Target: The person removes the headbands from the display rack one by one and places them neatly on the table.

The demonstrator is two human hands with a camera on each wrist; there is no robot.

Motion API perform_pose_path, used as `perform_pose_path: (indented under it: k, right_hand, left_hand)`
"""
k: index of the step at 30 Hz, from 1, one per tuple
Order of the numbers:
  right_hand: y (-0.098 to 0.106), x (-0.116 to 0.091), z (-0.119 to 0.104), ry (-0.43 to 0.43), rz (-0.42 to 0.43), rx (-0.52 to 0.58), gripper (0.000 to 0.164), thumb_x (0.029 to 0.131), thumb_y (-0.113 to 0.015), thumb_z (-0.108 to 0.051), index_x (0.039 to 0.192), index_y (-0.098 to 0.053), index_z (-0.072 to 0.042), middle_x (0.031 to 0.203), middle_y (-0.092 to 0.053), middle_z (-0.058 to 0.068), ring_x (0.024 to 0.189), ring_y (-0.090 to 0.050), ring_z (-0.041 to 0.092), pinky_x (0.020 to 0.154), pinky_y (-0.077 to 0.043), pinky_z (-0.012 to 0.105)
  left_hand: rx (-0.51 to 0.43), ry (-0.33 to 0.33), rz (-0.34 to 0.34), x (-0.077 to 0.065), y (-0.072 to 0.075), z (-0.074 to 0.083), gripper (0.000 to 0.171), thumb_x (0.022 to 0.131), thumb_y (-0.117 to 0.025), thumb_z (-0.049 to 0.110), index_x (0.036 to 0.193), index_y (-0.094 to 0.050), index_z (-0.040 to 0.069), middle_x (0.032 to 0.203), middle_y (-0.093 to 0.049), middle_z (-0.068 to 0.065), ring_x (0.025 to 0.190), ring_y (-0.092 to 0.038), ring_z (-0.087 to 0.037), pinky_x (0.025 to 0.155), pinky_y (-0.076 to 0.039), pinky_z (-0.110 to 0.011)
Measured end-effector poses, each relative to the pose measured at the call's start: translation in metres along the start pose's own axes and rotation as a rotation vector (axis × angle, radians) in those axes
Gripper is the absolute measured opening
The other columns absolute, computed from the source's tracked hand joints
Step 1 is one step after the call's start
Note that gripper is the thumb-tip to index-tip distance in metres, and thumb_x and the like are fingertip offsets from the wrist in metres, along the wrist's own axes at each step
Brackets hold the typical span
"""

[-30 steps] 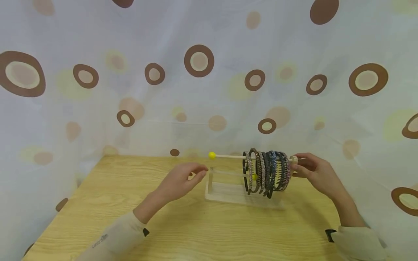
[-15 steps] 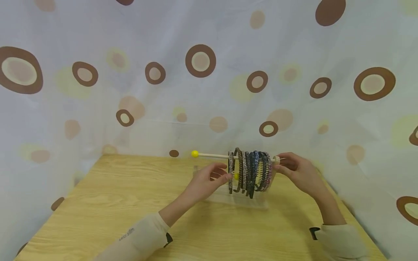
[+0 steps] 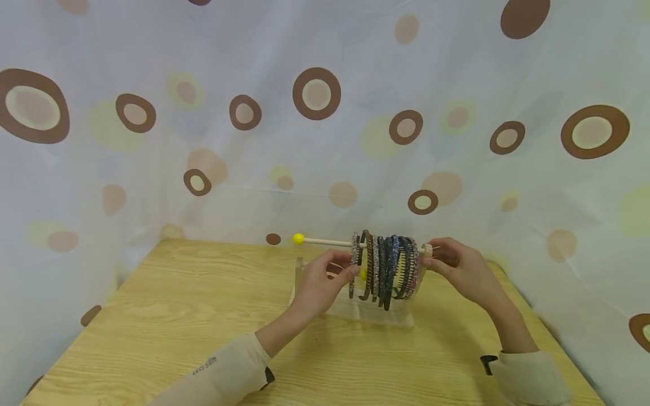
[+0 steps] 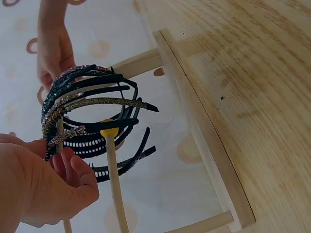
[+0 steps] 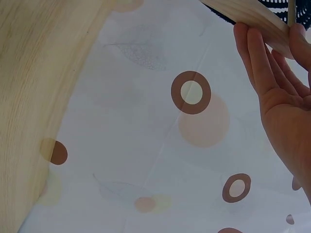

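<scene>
Several headbands [image 3: 390, 270], glittery and dark, some with comb teeth, hang in a row on the upper rod [image 3: 327, 242] of a pale wooden stand [image 3: 355, 310]. My left hand [image 3: 320, 285] pinches the leftmost one, a pinkish-silver glitter headband [image 4: 68, 137], which sits slightly apart from the others. At the stand's right end, my right hand [image 3: 464, 274] grips the top of the wooden upright [image 5: 257, 22]. Yellow balls cap the rods; one yellow ball [image 4: 110, 129] shows inside the hanging bands. My left hand hides part of the lower rod in the head view.
The stand rests on a wood-grain table [image 3: 203, 316]. Behind and beside it hangs a pale curtain [image 3: 325, 141] printed with brown rings and spots. The stand's left post [image 3: 298, 274] rises left of my left hand.
My left hand has moved right to the leftmost headband and pinches it. The stand, with my right hand on it, has shifted left. The leftmost headband now hangs a little apart.
</scene>
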State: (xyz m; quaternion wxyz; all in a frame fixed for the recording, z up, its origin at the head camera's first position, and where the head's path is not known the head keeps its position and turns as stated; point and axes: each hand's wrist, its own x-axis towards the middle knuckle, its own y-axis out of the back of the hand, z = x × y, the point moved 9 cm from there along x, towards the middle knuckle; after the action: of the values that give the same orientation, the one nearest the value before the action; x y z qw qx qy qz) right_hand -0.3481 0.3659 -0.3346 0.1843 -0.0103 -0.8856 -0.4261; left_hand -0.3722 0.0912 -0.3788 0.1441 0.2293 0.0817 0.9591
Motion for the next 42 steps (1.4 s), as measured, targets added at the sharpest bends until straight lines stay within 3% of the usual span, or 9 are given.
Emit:
perform_pose_path:
  k: [11,21,27,32,42]
  right_hand:
    - [0.001,-0.001,-0.002,0.012,-0.001,-0.015,0.048,0.1,-0.068,-0.034,0.137,-0.057,-0.005,0.118,-0.069,0.015,0.106,-0.069,0.033,0.083,-0.057,0.051]
    - [-0.001,0.0,0.002,0.0,-0.013,-0.005,0.05,0.101,-0.067,-0.034,0.139,-0.055,-0.005,0.122,-0.068,0.018,0.11,-0.067,0.037,0.085,-0.056,0.054]
    - [0.0,0.001,0.002,-0.004,-0.013,-0.005,0.05,0.101,-0.067,-0.035,0.139,-0.056,-0.006,0.121,-0.068,0.017,0.109,-0.068,0.035,0.085,-0.056,0.053]
    - [0.0,0.002,0.002,-0.004,-0.011,-0.005,0.049,0.1,-0.067,-0.034,0.139,-0.056,-0.006,0.121,-0.069,0.016,0.109,-0.068,0.034,0.085,-0.056,0.052]
    - [0.0,0.0,0.0,0.002,-0.006,-0.02,0.049,0.101,-0.066,-0.033,0.139,-0.055,-0.004,0.122,-0.068,0.019,0.111,-0.066,0.038,0.086,-0.056,0.055]
  left_hand:
    - [-0.024,-0.052,0.046,0.003,0.008,0.009,0.024,0.097,-0.073,0.02,0.118,-0.07,0.008,0.101,-0.07,0.002,0.092,-0.068,-0.018,0.08,-0.058,-0.029]
    - [-0.078,-0.139,0.115,0.003,0.028,0.037,0.026,0.095,-0.075,0.019,0.117,-0.07,0.006,0.101,-0.071,-0.003,0.095,-0.067,-0.02,0.078,-0.059,-0.032]
    - [-0.093,-0.145,0.147,0.002,0.044,0.052,0.027,0.096,-0.074,0.021,0.119,-0.07,0.007,0.105,-0.071,-0.001,0.099,-0.066,-0.016,0.079,-0.059,-0.032]
    - [-0.113,-0.189,0.188,0.004,0.06,0.062,0.027,0.097,-0.073,0.02,0.12,-0.069,0.006,0.11,-0.07,-0.003,0.1,-0.066,-0.017,0.079,-0.059,-0.034]
    - [-0.225,-0.294,0.291,0.009,0.099,0.079,0.025,0.098,-0.07,0.007,0.12,-0.067,-0.004,0.111,-0.065,-0.014,0.095,-0.066,-0.032,0.078,-0.06,-0.037]
